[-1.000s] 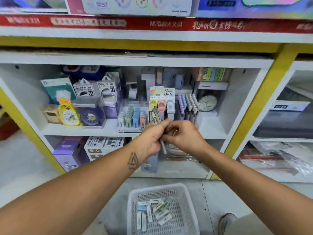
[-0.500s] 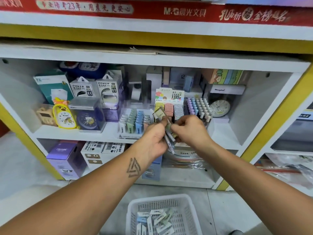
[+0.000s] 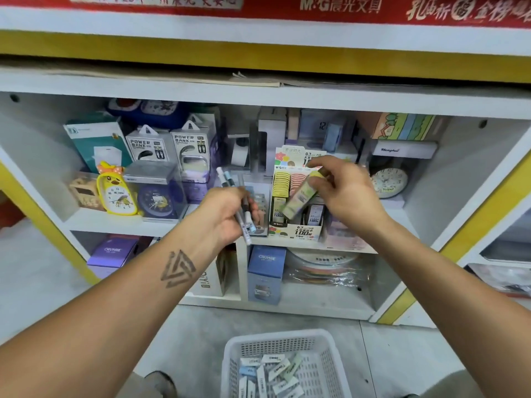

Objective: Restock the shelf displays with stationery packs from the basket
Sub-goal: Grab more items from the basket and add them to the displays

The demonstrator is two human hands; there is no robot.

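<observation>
My right hand point(image 3: 346, 191) pinches a pale green stationery pack point(image 3: 300, 198), tilted, right in front of the lead-refill display box point(image 3: 296, 231) on the middle shelf. My left hand point(image 3: 227, 214) grips a small bundle of slim packs point(image 3: 244, 214), their pale caps sticking up past my fingers, beside the display's left side. On the floor below stands the white mesh basket point(image 3: 330, 357), which holds several more small packs point(image 3: 270, 372).
The shelf holds power bank boxes point(image 3: 149, 145), a yellow duck clock point(image 3: 115, 193), a blue clock box point(image 3: 156, 193), a round clock point(image 3: 389, 182) at right and purple and blue boxes point(image 3: 265, 271) on the lower shelf. A yellow post point(image 3: 471, 225) bounds the right side.
My hands have come apart: the right hand has drawn one green pack out of the bundle and lifted it right toward the display, while the left keeps the rest. The camera moved closer.
</observation>
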